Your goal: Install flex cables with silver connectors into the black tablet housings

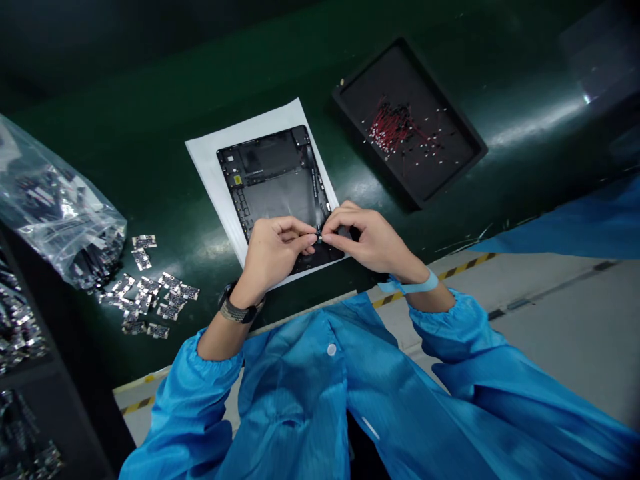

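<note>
A black tablet back frame [274, 177] lies on a white sheet [210, 157] on the green belt. Over its near right corner my left hand [273, 252] and my right hand [367, 237] meet, fingers pinched together on a tiny dark part [319, 233] held between them. What the part is stays too small to make out. A dark watch sits on my left wrist and a blue strap on my right wrist.
A black tray [460, 133] with small red-wired parts [393, 128] lies at the back right. Several small circuit boards [150, 293] are scattered at the left, beside a clear plastic bag [55, 213] of more. Dark trays [30, 373] stand at the far left.
</note>
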The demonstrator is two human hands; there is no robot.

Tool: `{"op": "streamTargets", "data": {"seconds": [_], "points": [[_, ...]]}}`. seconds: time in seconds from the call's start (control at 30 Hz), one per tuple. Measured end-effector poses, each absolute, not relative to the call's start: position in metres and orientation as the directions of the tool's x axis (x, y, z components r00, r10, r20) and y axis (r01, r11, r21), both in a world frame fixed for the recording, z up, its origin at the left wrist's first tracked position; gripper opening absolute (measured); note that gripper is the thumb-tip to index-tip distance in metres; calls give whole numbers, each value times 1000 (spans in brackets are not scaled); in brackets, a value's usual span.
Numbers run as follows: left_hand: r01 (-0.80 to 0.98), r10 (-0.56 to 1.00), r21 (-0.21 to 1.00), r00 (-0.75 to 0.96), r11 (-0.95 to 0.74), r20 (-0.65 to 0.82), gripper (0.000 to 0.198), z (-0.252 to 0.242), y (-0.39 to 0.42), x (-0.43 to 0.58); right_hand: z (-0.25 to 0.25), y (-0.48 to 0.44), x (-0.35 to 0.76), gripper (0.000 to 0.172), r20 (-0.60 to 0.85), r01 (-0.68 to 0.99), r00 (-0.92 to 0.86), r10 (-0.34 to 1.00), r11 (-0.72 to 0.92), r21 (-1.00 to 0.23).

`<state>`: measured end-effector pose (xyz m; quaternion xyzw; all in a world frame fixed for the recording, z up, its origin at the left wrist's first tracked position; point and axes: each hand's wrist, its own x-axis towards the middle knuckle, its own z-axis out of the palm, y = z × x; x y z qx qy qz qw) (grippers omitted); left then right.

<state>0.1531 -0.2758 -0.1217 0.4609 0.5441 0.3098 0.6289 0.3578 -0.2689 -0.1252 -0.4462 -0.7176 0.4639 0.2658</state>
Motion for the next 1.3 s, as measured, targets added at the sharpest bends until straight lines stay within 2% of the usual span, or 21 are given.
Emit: {"op": "streamTargets", "data": {"seconds": [0.13,0.3,0.7,0.77,0.83,0.9,1.0,1.03,1.1,1.13,1.2,1.3], "points": [[116,885,922,259,369,-387,17,-118,-273,152,-122,-264,362,10,-92,349,-504,859,105,-931],[92,861,909,294,406,-414,20,-118,-272,154,-125,-262,367,10,-90,308,-551,830,102,-946],[114,855,907,303,406,-421,8,-123,-276,156,-129,-263,368,7,-83,286,-551,830,95,-953],[154,857,908,301,390,-419,9,-119,-278,154,-130,-263,368,9,-67,276,-547,835,104,-956],[274,870,901,277,335,-408,11,-108,-281,146,-131,-265,368,13,-42,259,-526,850,113,-959],[473,901,856,247,209,-357,12,-95,-280,134,-132,-269,370,16,-35,234,-484,875,91,-968],[735,971,676,193,-49,-140,11,-84,-256,112,-132,-276,371,17,-32,231,-393,919,64,-971],[792,986,602,161,-100,-49,13,-85,-241,104,-131,-278,371,20,-8,254,-371,929,93,-963],[874,993,472,87,-114,79,25,-93,-203,90,-128,-280,370,13,78,323,-345,935,196,-926],[901,995,426,56,-88,88,32,-99,-182,84,-127,-280,369,12,121,360,-334,935,245,-900],[920,999,390,54,-51,4,38,-109,-147,76,-126,-281,370,19,171,423,-289,942,285,-860],[894,979,441,149,-75,-137,13,-117,-117,73,-131,-284,376,15,135,482,-211,968,223,-847]]}}
